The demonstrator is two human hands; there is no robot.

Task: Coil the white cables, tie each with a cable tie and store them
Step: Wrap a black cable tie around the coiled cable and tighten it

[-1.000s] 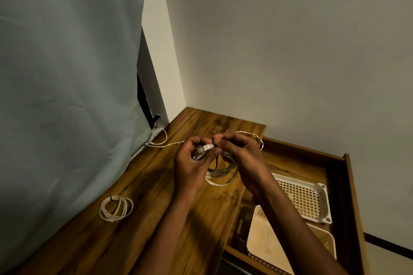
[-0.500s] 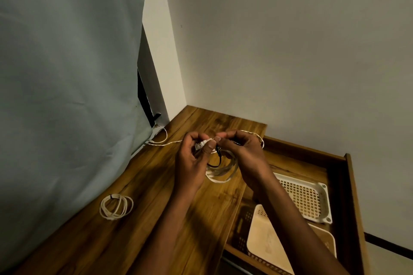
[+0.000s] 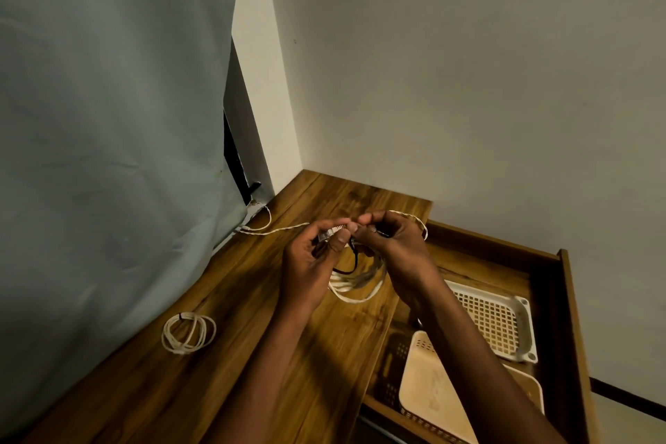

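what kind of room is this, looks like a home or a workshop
Likely a home room corner: a wooden desk against plain walls, a curtain at the left, and an open drawer holding plastic baskets.

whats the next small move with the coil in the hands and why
Probably pull the thin black cable tie snug around the white cable coil. Both the left hand and right hand pinch the coil's top above the wooden table, and the tie hangs in a slack loop, so the coil looks not yet bound.
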